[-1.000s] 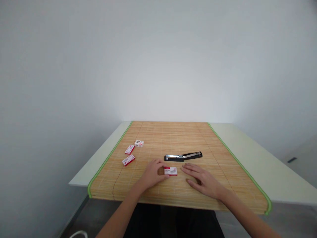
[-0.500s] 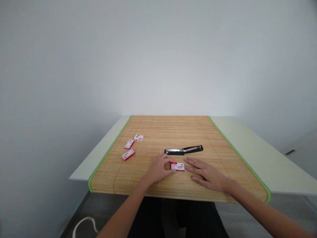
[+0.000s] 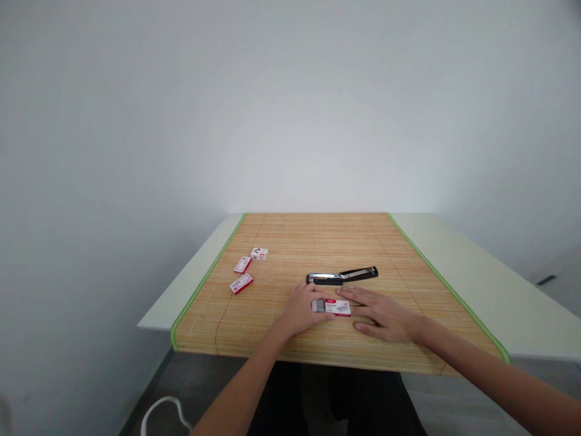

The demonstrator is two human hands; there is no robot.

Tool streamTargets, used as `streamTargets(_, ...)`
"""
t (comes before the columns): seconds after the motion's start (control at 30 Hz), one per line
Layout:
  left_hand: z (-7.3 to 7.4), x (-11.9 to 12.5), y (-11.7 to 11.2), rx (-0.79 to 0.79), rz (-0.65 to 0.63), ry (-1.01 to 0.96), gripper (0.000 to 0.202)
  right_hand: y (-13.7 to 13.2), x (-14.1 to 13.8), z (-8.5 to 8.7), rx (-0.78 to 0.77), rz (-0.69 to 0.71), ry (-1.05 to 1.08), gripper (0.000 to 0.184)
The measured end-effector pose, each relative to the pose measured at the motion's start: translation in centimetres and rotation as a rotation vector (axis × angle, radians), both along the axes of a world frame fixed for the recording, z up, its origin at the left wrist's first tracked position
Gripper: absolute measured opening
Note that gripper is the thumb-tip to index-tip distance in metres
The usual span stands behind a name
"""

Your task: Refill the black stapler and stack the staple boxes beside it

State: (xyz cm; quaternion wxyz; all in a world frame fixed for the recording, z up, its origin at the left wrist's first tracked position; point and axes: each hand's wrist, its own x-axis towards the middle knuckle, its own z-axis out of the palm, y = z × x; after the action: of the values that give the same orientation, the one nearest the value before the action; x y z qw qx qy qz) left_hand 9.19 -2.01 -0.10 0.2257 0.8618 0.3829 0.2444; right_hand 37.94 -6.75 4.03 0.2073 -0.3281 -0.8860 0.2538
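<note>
A red and white staple box (image 3: 338, 307) lies on the bamboo mat in front of me. Its inner tray (image 3: 318, 305) sticks out at the left end, with grey staples showing. My left hand (image 3: 305, 309) grips the box between thumb and fingers along its near and far edges. Lying palm down with fingers spread, my right hand (image 3: 385, 315) has a fingertip against the box's right end. Just beyond the hands is a black stapler (image 3: 342, 276), its upper arm swung open flat and its metal channel exposed.
Two more red and white boxes (image 3: 241, 283) and a white box with a printed picture (image 3: 259, 254) lie to the left. The green-edged bamboo mat (image 3: 318, 236) covers the middle of the white table (image 3: 472, 272). A wall stands behind.
The box's inner tray has come out at the left end, exposing staples. My left hand stays around the box. The whole view has shifted slightly.
</note>
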Motion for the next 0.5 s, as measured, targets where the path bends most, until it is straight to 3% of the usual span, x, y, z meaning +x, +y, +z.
streamTargets(0.13, -0.1, 0.2, -0.1, 0.003, 0.023, -0.006, 0.051, -0.3, 0.7, -1.3, 0.047, -0.165, -0.013, 0.029)
streamTargets(0.23, 0.0, 0.5, -0.1, 0.006, 0.025, -0.003, 0.051, -0.4, -0.3, -2.2, 0.111, -0.33, 0.023, 0.033)
streamTargets(0.33, 0.3, 0.3, -0.3, 0.006, 0.012, -0.025, 0.057, -0.2, -1.7, -2.7, 0.155, -0.324, 0.035, 0.045)
streamTargets(0.43, 0.6, -0.9, -0.6, -0.011, 0.021, -0.056, 0.064, 0.0, -2.4, -2.9, 0.164, -0.293, 0.049, 0.037)
streamTargets(0.5, 0.7, -1.9, -0.9, -0.025, 0.046, -0.056, 0.059, 0.1, -2.3, -3.0, 0.165, -0.286, 0.045, 0.036)
